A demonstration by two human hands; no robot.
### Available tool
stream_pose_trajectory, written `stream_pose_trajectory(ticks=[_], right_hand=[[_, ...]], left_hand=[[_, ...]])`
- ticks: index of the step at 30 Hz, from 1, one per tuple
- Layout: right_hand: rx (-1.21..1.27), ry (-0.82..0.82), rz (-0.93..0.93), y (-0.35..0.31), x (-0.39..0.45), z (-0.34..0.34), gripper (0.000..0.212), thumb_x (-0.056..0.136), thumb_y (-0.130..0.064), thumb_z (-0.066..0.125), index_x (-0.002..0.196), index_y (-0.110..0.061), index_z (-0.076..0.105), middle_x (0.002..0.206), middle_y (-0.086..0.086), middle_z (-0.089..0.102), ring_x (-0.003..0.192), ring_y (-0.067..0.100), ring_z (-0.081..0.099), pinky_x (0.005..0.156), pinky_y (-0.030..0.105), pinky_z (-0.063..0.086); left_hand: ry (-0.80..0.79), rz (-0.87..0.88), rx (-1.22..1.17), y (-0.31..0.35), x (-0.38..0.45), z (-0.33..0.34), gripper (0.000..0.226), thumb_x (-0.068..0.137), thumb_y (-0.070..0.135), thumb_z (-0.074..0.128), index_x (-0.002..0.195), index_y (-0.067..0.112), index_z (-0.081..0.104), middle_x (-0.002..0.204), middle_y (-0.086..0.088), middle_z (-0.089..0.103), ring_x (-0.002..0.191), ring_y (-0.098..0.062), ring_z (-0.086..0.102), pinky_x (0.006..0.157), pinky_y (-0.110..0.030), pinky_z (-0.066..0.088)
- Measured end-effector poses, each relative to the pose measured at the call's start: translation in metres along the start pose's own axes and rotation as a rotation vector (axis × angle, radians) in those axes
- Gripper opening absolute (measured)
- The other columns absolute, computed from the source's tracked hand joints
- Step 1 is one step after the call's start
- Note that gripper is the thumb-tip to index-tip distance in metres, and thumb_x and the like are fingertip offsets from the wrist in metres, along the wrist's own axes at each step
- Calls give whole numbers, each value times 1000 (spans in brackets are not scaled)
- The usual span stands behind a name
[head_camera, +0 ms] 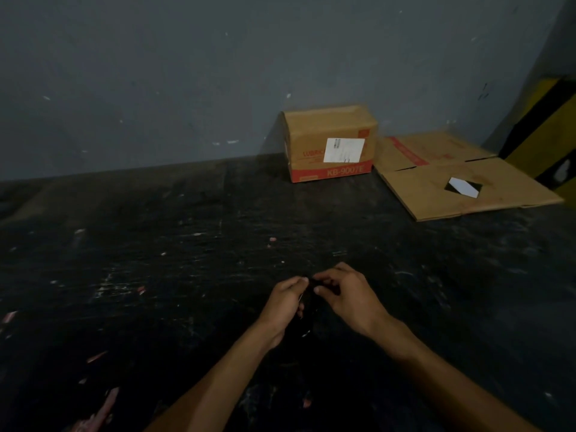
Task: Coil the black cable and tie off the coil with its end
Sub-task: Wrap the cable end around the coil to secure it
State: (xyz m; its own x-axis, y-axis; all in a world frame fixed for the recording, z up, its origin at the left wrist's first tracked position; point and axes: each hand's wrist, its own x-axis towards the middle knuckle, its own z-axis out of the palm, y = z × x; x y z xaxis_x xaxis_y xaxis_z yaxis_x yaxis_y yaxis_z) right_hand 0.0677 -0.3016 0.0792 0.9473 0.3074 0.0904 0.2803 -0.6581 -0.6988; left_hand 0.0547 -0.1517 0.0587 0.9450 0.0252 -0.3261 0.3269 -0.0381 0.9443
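Black cable point(307, 302) is sitting bunched between the two hands, well in from every edge of the dark scuffed surface point(156, 275), nearer its front than the wall, and it is hard to read against that dark top: a small dark bundle, with one thin pale glint running down it beside the left fingers. How many loops it is making, nobody can tell in this light. Left hand point(285, 302) is curling round the bundle from the left, fingertips pinching it at the top. Right hand point(346, 294) is coming in from the other side, thumb and forefinger pinching the cable just beside the left fingertips, the other fingers bent above it. Both forearms are angling in from the near edge.

Around the hands the surface is lying open to the left, to the right and ahead. At the far edge, against the grey wall point(156, 88), a cardboard box point(330, 145) with red print and a white label is standing upright. Just to its right a flattened sheet of cardboard point(461, 185) is spreading into the far right corner, touching a yellow and black object point(548, 135) at the right edge
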Motion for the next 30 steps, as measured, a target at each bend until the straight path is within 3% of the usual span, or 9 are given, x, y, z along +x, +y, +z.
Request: stream_pose_trajectory(ticks=[3, 6, 10, 14, 17, 20, 24, 28, 30], right_hand=[[-28, 2, -42, -1, -5, 1, 27, 89, -17, 66, 115, -23, 66, 108, -8, 52, 98, 5, 56, 89, 17, 46], [-61, 38, -96, -1, -10, 5, 17, 89, -17, 65, 104, -24, 65, 107, -7, 53, 93, 5, 57, 84, 21, 50], [-169, 61, -166, 3, -13, 10, 10, 92, -20, 59, 100, -25, 62, 107, -7, 49, 90, 7, 53, 75, 23, 48], [-199, 42, -236, 5, -9, 12, 10, 93, -18, 55, 97, -24, 60, 105, -6, 47, 96, 12, 48, 82, 32, 48], [-106, 44, -357, 3, -7, 11, 12, 91, -13, 55, 92, -24, 58, 100, -12, 44, 93, 9, 44, 81, 24, 44], [40, 5, -405, -1, -8, 10, 20, 92, -9, 54, 90, -29, 53, 99, -17, 45, 97, 4, 46, 84, 17, 40], [421, -79, -203, 0, -11, 14, 21, 95, -6, 51, 93, -27, 50, 110, -9, 63, 106, 5, 59, 86, 21, 50], [807, -37, 78, -5, -11, 18, 2, 96, -13, 55, 96, -13, 56, 103, 12, 70, 89, 19, 66, 74, 30, 54], [950, -15, 224, -8, -8, 21, 11, 93, -22, 59, 93, -11, 61, 95, 15, 69, 82, 20, 66, 72, 31, 55]], left_hand=[[-17, -58, -66, 0, 1, 0, 34, 97, 40, 50, 87, 17, 73, 78, -6, 63, 66, -16, 52, 61, -30, 42], [-33, -46, -26, 0, 1, 1, 31, 97, 36, 51, 96, 14, 74, 81, -7, 61, 65, -13, 50, 58, -26, 41], [-9, -60, -13, -1, 2, 2, 27, 97, 26, 50, 83, 19, 71, 70, 0, 60, 59, -9, 47, 53, -23, 39], [29, -90, 16, -6, 5, 0, 25, 95, 21, 50, 82, 20, 71, 69, -2, 57, 54, -8, 45, 49, -23, 37], [89, -113, -26, -4, 7, -3, 26, 96, 23, 51, 80, 18, 71, 68, -5, 57, 52, -10, 45, 49, -24, 36], [109, -137, -104, -2, 10, -11, 28, 96, 25, 52, 80, 16, 72, 72, -9, 64, 63, -20, 55, 59, -30, 42], [174, -121, -58, 1, 12, -19, 31, 98, 32, 49, 85, 15, 71, 67, -5, 60, 59, -16, 50, 58, -30, 41], [202, -53, -35, 1, 12, -20, 31, 98, 31, 50, 79, 16, 68, 63, -1, 58, 54, -11, 49, 56, -28, 41], [195, -7, -12, 2, 12, -20, 31, 98, 31, 50, 76, 16, 66, 63, 0, 58, 54, -10, 49, 55, -28, 41]])
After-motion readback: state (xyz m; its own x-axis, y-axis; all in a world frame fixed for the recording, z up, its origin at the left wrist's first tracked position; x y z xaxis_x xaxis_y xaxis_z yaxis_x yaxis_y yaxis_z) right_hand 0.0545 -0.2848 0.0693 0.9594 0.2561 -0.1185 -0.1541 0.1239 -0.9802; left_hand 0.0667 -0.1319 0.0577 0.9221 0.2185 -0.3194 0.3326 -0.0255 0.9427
